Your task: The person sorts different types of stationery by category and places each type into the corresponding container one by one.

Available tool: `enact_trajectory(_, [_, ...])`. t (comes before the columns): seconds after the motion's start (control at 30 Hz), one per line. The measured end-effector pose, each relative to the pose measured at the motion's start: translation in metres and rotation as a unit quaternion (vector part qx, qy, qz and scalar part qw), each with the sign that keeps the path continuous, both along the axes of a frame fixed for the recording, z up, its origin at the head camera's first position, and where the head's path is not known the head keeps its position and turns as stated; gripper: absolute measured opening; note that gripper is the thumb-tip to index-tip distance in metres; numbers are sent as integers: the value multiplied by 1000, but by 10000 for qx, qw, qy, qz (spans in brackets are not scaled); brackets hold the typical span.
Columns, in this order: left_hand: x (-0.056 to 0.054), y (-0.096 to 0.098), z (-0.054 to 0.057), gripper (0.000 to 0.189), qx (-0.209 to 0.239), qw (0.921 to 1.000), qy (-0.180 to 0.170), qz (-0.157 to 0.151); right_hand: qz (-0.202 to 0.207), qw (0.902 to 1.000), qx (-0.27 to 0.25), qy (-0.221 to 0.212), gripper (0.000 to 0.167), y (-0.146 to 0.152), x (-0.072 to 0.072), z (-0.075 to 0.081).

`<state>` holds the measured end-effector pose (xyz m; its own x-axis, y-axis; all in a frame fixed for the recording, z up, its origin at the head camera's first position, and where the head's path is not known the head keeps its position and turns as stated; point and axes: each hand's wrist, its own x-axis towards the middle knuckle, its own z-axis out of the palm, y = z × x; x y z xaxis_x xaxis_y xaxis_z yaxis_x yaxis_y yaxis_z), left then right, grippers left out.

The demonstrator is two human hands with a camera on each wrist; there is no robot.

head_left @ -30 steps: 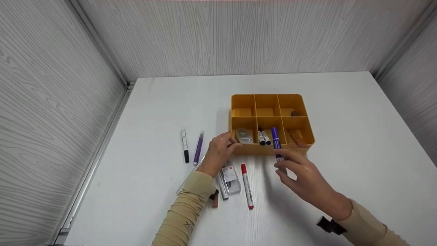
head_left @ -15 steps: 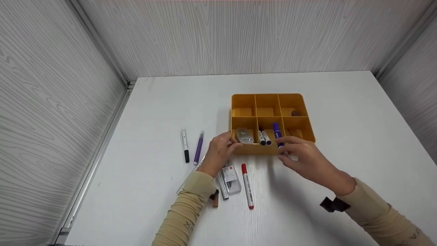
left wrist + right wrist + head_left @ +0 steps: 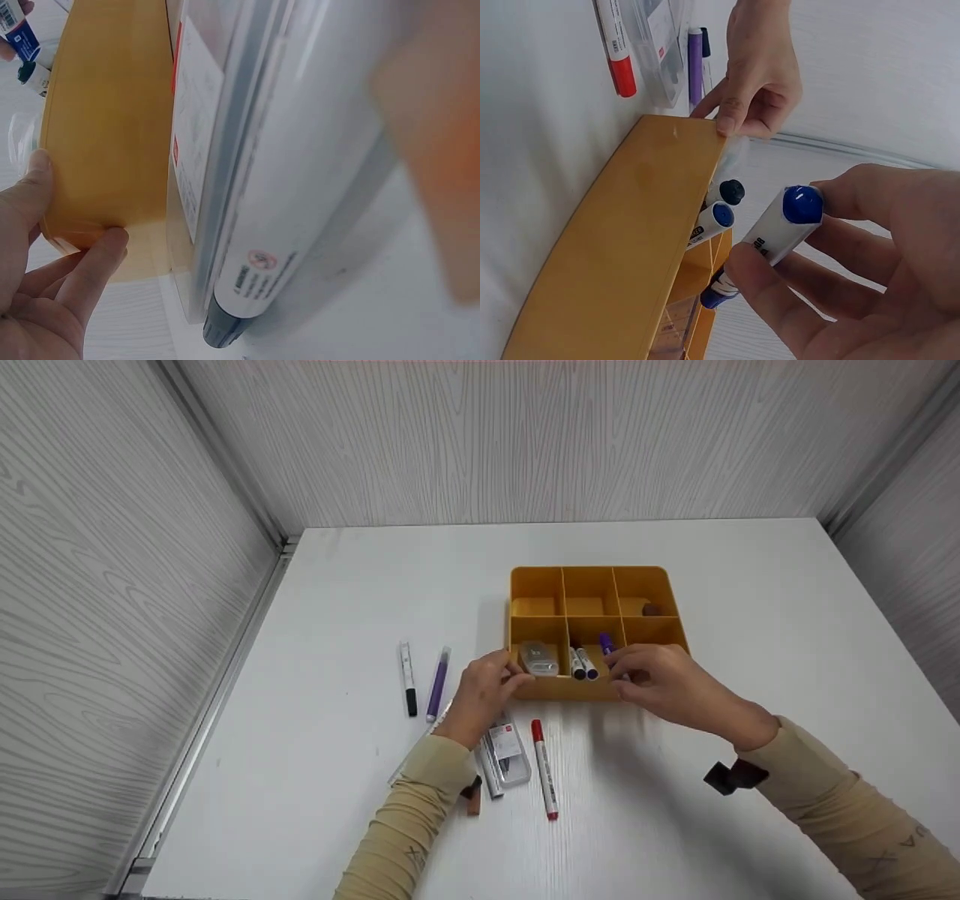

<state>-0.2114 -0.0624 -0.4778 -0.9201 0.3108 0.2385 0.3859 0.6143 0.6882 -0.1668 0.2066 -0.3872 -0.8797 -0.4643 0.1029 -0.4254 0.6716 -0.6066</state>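
My right hand (image 3: pixel 671 682) pinches a purple-blue marker (image 3: pixel 780 229) between thumb and fingers. Its capped end reaches down into the front middle compartment of a yellow divided box (image 3: pixel 570 688). Two white markers (image 3: pixel 583 664) lie side by side in that same compartment. At the box's front left corner, my left hand (image 3: pixel 482 694) grips the wall, thumb on the rim and fingertips against the outside. Beside that hand, a clear plastic case (image 3: pixel 538 658) sits in the front left compartment. My right fingers cover part of the front right compartment.
A red-capped marker (image 3: pixel 545 769), a clear case with a label (image 3: pixel 510 754), a grey-capped marker (image 3: pixel 270 217) and a brown block (image 3: pixel 473 801) lie before the box. Left are a black-capped marker (image 3: pixel 408 679) and a purple pen (image 3: pixel 438 684). A dark object (image 3: pixel 651 609) sits in the back right compartment.
My right hand has moved forward and down to the box, lowering the purple-blue marker into the front middle compartment. My left hand stays at the corner.
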Motion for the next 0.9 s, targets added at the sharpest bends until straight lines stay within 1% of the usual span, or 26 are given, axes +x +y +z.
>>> enact_trajectory(0.2, [0, 0, -1, 19, -35, 10000, 14, -1, 0, 9998, 80, -174, 16, -2, -12, 0])
enact_trajectory(0.43, [-1, 1, -2, 21, -46, 10000, 35, 10, 77, 9997, 222, -59, 14, -4, -24, -6])
enact_trajectory(0.5, [-1, 1, -3, 21, -33, 10000, 30, 10, 90, 9995, 272, -106, 14, -4, -27, -7])
enact_trajectory(0.73, [-2, 0, -3, 21, 46, 10000, 29, -18, 90, 9971, 584, -490, 11, -6, -36, -12])
enact_trajectory(0.9, [-2, 0, -3, 20, 39, 10000, -13, -3, -45, 9938, 710, -856, 13, -7, -43, -14])
